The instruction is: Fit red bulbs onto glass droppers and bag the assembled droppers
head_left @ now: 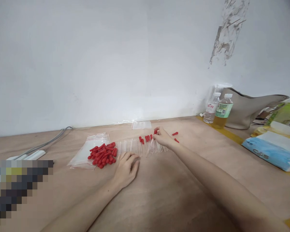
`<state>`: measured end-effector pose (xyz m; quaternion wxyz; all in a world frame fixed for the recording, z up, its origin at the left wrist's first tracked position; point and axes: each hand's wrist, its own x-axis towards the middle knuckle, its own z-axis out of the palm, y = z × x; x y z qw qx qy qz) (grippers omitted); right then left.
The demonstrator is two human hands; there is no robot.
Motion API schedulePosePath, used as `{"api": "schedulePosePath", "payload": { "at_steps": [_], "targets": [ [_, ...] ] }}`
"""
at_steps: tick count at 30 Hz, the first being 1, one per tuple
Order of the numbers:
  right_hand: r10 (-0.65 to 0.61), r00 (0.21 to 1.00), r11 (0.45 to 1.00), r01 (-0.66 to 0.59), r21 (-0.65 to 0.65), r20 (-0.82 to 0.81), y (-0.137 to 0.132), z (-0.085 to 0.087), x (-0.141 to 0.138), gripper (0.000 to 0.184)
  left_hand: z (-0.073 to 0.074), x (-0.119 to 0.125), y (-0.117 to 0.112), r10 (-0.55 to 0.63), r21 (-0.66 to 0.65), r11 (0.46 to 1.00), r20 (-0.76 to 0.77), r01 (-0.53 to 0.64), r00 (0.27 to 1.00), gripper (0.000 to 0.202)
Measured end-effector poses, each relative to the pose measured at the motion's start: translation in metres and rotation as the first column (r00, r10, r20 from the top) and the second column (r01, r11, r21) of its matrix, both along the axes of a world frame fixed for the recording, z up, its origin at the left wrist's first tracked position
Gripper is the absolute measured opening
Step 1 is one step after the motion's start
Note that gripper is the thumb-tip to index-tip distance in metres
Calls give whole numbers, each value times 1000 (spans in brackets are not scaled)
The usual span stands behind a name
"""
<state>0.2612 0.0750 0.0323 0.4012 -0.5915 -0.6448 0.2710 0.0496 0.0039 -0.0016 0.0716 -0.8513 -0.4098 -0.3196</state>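
Right hand (162,138) pinches a red bulb (155,131), left (125,169) lies half-open — blue pack (268,150) reads "C&S".

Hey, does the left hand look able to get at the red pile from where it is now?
Probably yes: the left hand is right beside the red pile, and nothing seems to stand between them.

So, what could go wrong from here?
The left hand lies right by the near ends of the clear tubes; a nudge might roll some out of line.
The right hand pinches a red bulb close to the red-tipped tubes, so it could knock those askew.
Two stray bulbs lie near its wrist; a sideways sweep might scatter them.
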Motion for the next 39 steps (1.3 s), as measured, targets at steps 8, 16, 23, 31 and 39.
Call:
{"api": "schedulePosePath", "payload": {
  "at_steps": [8,16,23,31,39],
  "targets": [
    [-15,961,999,5,36,277,39,-6,-41,22,23,18,50,404,-91,907,-93,-412,910,15],
    [-125,931,992,118,42,343,40,-13,-25,43,25,44,76,481,-265,821,-156,-506,863,24],
    [-299,874,950,311,32,383,43,-23,83,24,25,48,82,492,-272,793,-242,-545,836,24],
    [-245,855,969,228,93,458,52,-51,123,25,28,64,82,522,-174,771,-380,-613,764,26],
    [-317,837,948,265,176,446,47,-58,117,15,32,73,82,554,-149,714,-476,-684,683,30]
  ]
}}
